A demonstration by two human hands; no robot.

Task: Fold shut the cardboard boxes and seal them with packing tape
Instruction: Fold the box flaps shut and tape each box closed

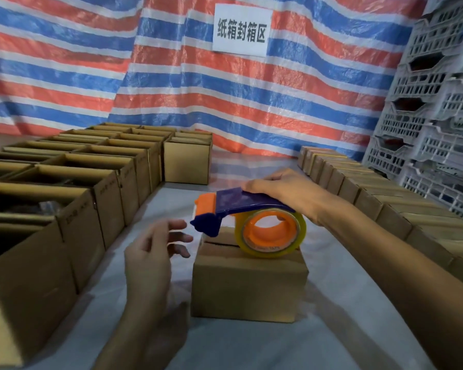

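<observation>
Head view: right hand (284, 190) grips tape dispenser (241, 206) over the box (249, 287) seam for sealing; left hand (150, 260) fingers spread open, ready to steady.

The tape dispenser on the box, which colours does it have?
The tape dispenser is dark blue with orange parts; the head view shows it.

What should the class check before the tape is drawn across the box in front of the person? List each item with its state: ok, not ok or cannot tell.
1. Flaps of the middle box folded down: ok, only a narrow seam shows on top.
2. The tape dispenser set on the box top: ok, its roll rests there.
3. The right hand gripping the dispenser: ok, it holds the blue handle.
4. The left hand steadying the box: not ok, it hovers beside the box, fingers spread, not touching it.
5. Tape end stuck to the cardboard: cannot tell.
</observation>
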